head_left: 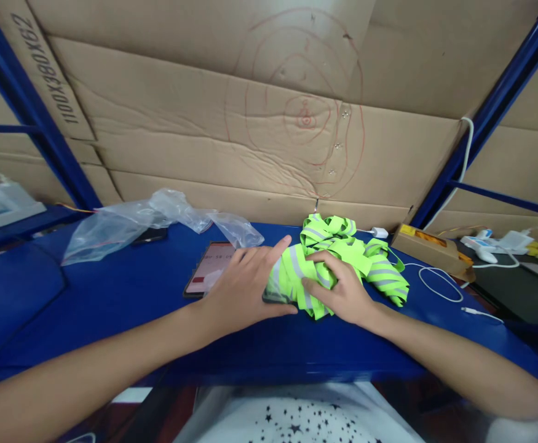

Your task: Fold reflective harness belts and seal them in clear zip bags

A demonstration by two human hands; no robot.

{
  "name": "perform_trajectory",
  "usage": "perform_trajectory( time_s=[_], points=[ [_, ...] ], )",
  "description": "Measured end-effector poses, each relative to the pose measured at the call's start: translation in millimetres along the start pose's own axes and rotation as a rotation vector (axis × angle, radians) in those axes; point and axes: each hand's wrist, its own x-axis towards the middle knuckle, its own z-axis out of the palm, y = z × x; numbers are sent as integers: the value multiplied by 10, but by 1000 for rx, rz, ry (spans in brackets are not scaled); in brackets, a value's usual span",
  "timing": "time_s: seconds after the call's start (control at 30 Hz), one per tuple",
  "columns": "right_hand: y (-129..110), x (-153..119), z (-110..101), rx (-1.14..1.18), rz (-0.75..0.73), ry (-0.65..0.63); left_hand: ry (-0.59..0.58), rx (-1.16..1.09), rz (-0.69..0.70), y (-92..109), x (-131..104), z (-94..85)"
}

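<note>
A heap of fluorescent yellow-green reflective straps (342, 249) with grey stripes lies on the blue table. One bundle of it sits between my hands. My left hand (243, 283) is at the bundle's left side, fingers stretched out and thumb apart. Beside that palm, a dark-edged flat object (275, 298) shows partly under the straps; its kind is hidden. My right hand (345, 292) has its fingers curled over the bundle's right side, thumb and forefinger pressing into the straps. Behind my left hand lies a tablet-like device (211, 267) with a pinkish screen, partly covered.
Clear plastic bags (121, 224) lie at the back left, over a dark phone-like object (150, 235). An open cardboard box (428, 249) and white cables (439, 286) are to the right. Cardboard panels (181, 147) and blue posts (481, 111) close off the back.
</note>
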Motion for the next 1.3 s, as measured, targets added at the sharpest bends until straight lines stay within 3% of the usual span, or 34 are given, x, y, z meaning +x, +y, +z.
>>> perform_trajectory(
  time_s=[0.13,0.37,0.5,0.67,0.77,0.87,0.93,1.17,1.3],
  points=[
    [-20,-34,14,3,-111,-78,40,17,78,40,-32,26],
    [-38,-41,61,24,-160,-145,28,-6,162,93,-87,107],
    [-45,-17,64,71,-202,-78,-44,-52,152,66,-67,71],
    [-86,-42,5,22,-210,-45,-76,-201,-1,48,-16,-25],
    [-47,-69,-33,-87,-317,-47,-209,-328,-138,59,11,-85],
    [30,-98,-67,-258,-508,-112,-305,-402,-133,85,25,-126],
    [69,-116,-86,-339,-588,-173,-281,-379,-86,104,24,-139],
    [51,-172,-125,-203,-544,-271,-225,-362,59,155,-29,-159],
    [-57,-134,-117,-18,-353,-275,-296,-469,-53,159,-26,-166]
  ],
)
